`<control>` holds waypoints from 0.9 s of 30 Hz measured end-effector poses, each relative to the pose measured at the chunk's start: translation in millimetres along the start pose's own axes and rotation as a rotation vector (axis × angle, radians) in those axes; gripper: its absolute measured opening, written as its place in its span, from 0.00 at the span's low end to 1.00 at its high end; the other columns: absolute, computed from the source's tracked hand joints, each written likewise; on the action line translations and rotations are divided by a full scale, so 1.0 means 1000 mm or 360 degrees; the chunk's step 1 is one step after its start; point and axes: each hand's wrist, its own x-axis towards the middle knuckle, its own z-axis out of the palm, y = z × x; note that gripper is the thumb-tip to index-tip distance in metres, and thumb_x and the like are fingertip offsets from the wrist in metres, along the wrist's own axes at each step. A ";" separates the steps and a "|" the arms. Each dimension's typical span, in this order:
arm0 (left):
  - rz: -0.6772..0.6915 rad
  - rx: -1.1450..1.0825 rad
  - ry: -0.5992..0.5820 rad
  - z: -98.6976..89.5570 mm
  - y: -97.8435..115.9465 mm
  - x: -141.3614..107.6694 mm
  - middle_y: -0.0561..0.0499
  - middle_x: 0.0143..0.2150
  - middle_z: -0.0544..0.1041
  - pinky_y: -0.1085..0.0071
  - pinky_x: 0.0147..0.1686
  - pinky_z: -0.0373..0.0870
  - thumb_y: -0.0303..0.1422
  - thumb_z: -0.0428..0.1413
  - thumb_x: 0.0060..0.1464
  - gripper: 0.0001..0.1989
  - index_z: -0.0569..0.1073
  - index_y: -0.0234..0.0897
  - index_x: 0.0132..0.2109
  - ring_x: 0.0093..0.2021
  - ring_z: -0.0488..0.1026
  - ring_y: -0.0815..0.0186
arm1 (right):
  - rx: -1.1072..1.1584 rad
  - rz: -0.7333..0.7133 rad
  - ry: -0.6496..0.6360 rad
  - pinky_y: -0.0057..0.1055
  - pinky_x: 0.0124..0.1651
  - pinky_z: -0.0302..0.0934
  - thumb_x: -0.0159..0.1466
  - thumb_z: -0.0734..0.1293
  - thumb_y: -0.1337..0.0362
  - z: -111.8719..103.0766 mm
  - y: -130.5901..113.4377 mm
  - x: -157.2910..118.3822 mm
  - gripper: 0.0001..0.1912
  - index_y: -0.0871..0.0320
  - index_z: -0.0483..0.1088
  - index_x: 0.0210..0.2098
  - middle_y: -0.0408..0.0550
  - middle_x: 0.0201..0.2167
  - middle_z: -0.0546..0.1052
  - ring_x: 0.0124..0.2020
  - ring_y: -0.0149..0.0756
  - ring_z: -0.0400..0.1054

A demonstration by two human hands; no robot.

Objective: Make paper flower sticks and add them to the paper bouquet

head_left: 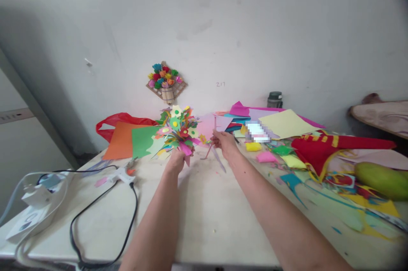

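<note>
A bouquet of colourful paper flowers (175,124) stands upright over the table, its lower end wrapped in the closed fingers of my left hand (178,160). To its right, my right hand (223,142) is closed in a pinch on a thin pinkish paper stem (208,152). A small orange-and-yellow paper flower (203,138) shows between the bouquet and my right fingertips; I cannot tell whether it joins that stem. Just below my right hand, a pale purple strip (219,162) slants downward.
Orange (117,141) and green sheets (143,141) lie left, beside a red bag (127,118). Cables (135,203) and a power strip (38,215) occupy the left front. Right are paper scraps (334,207), a red cloth (315,152), a green fruit (379,179) and a phone (257,131).
</note>
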 end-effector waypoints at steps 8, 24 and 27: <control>0.0000 0.0010 0.0057 0.004 -0.003 0.001 0.53 0.17 0.67 0.73 0.21 0.60 0.28 0.56 0.31 0.05 0.66 0.33 0.18 0.20 0.64 0.71 | 0.0276 -0.0098 -0.0054 0.21 0.15 0.58 0.49 0.69 0.62 0.015 -0.004 -0.006 0.11 0.62 0.64 0.19 0.43 0.14 0.71 0.15 0.28 0.65; -0.0062 -0.0017 0.0035 0.007 0.010 -0.003 0.41 0.38 0.75 0.73 0.24 0.63 0.40 0.59 0.35 0.20 0.69 0.32 0.36 0.35 0.73 0.59 | 0.0249 -0.0270 -0.0084 0.20 0.15 0.57 0.50 0.67 0.55 0.018 -0.004 -0.009 0.15 0.60 0.63 0.28 0.43 0.18 0.73 0.14 0.24 0.63; 0.0000 -0.0096 0.0079 0.003 0.009 -0.002 0.45 0.35 0.75 0.73 0.24 0.62 0.40 0.59 0.36 0.19 0.69 0.33 0.35 0.30 0.72 0.64 | 0.0138 -0.0416 0.0030 0.20 0.12 0.53 0.52 0.65 0.52 0.016 -0.010 -0.006 0.16 0.58 0.61 0.29 0.41 0.17 0.73 0.11 0.24 0.60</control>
